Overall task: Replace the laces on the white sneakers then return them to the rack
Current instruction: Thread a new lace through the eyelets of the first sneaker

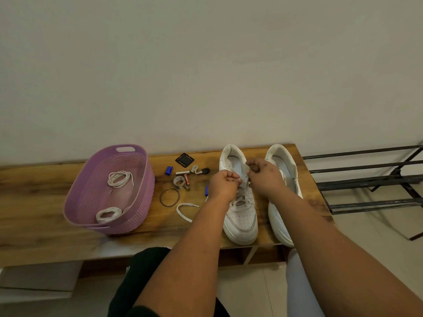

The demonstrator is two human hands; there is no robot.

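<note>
Two white sneakers stand side by side on the wooden bench [34, 202], toes toward me. Over the left sneaker [242, 221] both hands work at the upper eyelets. My left hand [223, 183] is curled and pinches the white lace [240, 201] at the shoe's left side. My right hand [265, 177] pinches the lace at the tongue. A loose end of the lace [184, 210] trails across the bench to the left. The right sneaker [280, 216] is partly hidden by my right forearm, so its lacing cannot be seen.
A purple plastic basket [139, 197] at the left holds two coiled white laces [119, 178]. Small items lie between basket and shoes: a bangle [169, 197], batteries, keys, blue caps, a black square. A black metal rack [370, 179] stands to the right of the bench.
</note>
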